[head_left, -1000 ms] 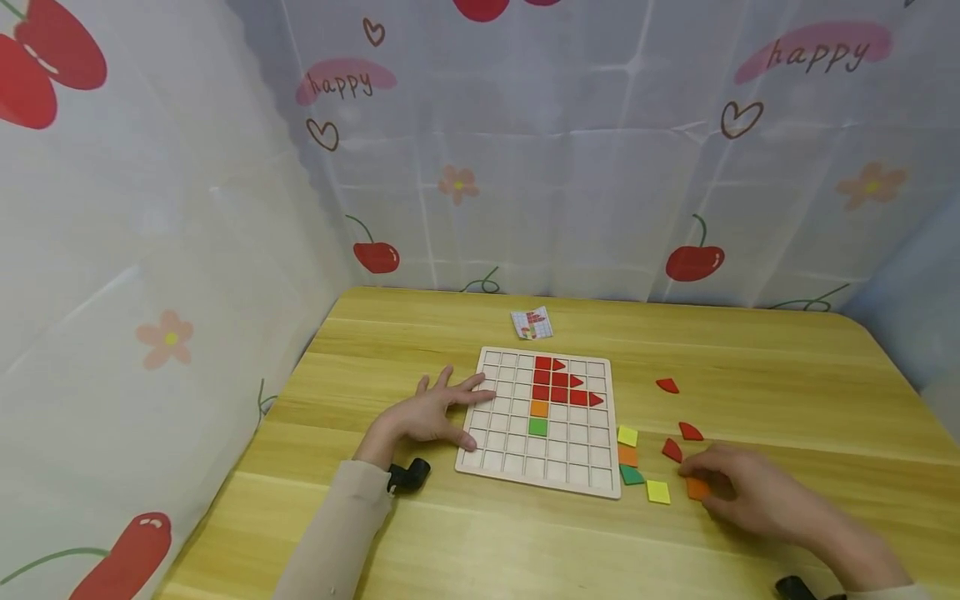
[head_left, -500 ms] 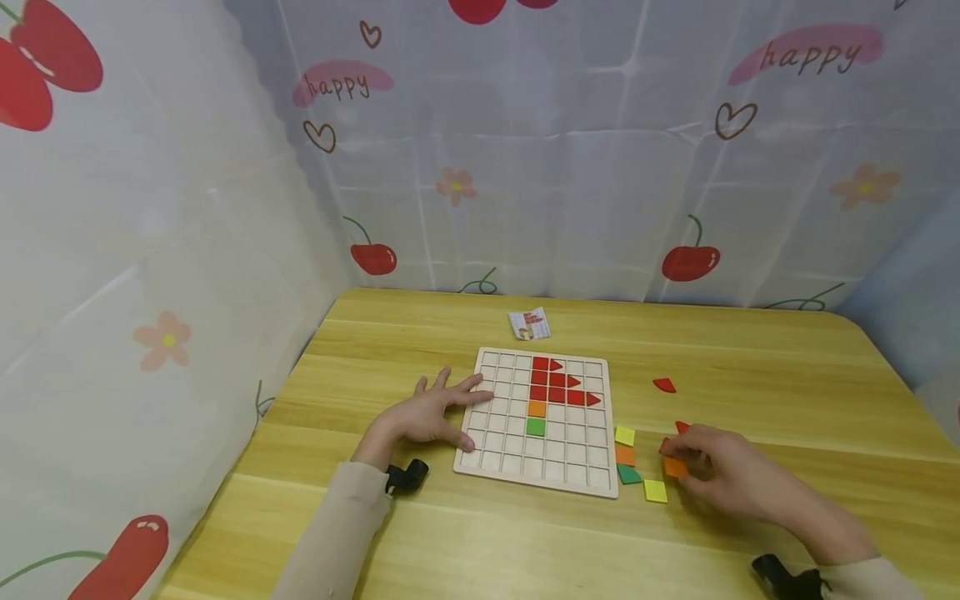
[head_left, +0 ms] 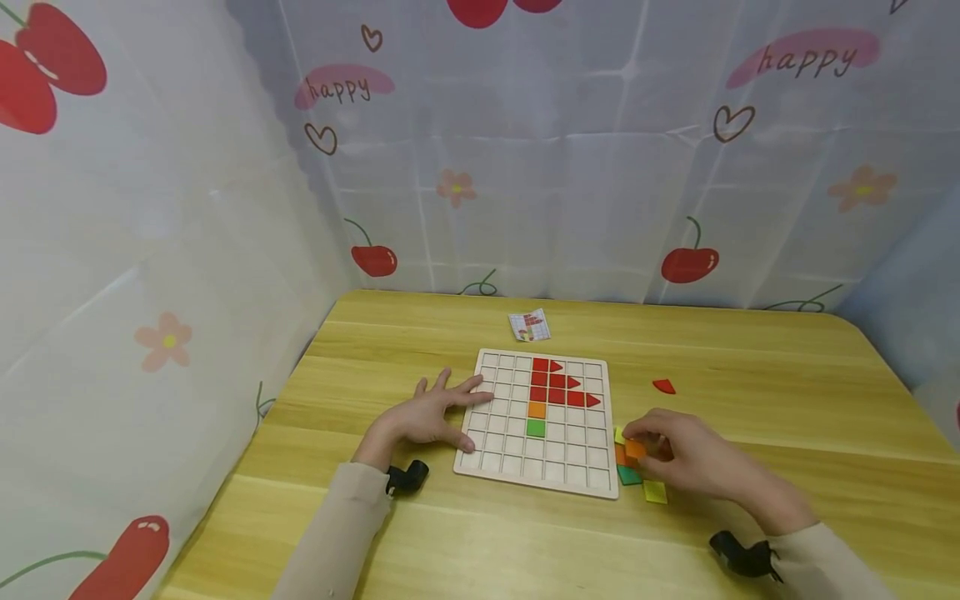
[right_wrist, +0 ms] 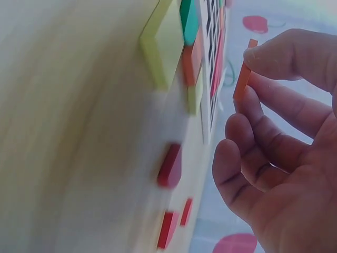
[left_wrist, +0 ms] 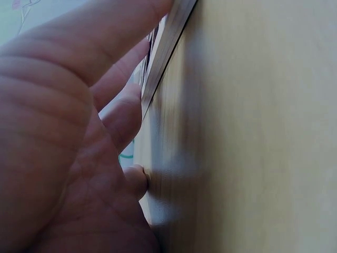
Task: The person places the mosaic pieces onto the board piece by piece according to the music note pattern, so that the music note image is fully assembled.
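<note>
Between thumb and fingertips my right hand (head_left: 697, 454) pinches an orange square tile (right_wrist: 243, 76), held up off the table. Below it, along the board's right edge, lie another orange tile (head_left: 620, 455), a green tile with a curved side (head_left: 628, 475) and two yellow squares, one of them (head_left: 655, 492) nearer me. My left hand (head_left: 427, 414) is spread, its fingertips and thumb resting on the left edge of the wooden grid board (head_left: 510, 467). On the board, red squares and pointed pieces (head_left: 566, 397) form rows, with an orange square (head_left: 537, 410) and a green square (head_left: 536, 427) beneath.
A small pattern card (head_left: 529, 325) lies behind the board. One red quarter-round tile (head_left: 663, 387) is on the table at the right; the right wrist view shows several red tiles (right_wrist: 170, 165). A printed curtain (head_left: 562, 208) hangs behind the table.
My right hand has lifted the orange tile from among the loose pieces and carried it left, close to the board's right edge. The left hand has stayed in place.
</note>
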A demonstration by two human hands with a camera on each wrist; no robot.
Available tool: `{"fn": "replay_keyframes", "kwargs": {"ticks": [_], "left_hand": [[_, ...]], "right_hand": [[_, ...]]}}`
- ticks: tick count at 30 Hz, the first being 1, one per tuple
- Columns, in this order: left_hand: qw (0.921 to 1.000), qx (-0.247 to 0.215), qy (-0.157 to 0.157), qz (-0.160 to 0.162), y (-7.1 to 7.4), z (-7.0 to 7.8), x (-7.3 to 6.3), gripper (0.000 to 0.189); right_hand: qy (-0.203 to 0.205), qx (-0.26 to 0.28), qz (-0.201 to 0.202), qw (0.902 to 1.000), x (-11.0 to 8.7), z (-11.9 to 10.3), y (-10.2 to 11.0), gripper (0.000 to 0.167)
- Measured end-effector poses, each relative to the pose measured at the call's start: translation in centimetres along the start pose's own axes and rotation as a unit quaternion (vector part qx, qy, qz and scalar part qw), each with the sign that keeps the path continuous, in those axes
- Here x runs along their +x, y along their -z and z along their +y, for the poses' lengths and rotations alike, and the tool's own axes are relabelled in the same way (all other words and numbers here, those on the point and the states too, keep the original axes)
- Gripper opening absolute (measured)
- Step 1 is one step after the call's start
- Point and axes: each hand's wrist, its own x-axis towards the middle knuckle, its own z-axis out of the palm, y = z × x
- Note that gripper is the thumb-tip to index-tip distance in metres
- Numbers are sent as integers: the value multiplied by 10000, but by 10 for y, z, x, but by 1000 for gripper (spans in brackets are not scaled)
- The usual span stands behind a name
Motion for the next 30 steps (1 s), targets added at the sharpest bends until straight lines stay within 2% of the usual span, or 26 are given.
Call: {"fn": "replay_keyframes", "kwargs": {"ticks": [13,23,30], "left_hand": [[10000,-40,26,18,0,1,-1,80],[10000,8,32,22,1,1,-1,80],[10000,14,3,19,1,0,-1,80]], "right_hand": [[149,7,34,9999,40,-32,-23,29],[8,131,-354,9993,69,-46,-41,23],[232,256,-555,9979,81,-58,-49,19]]}}
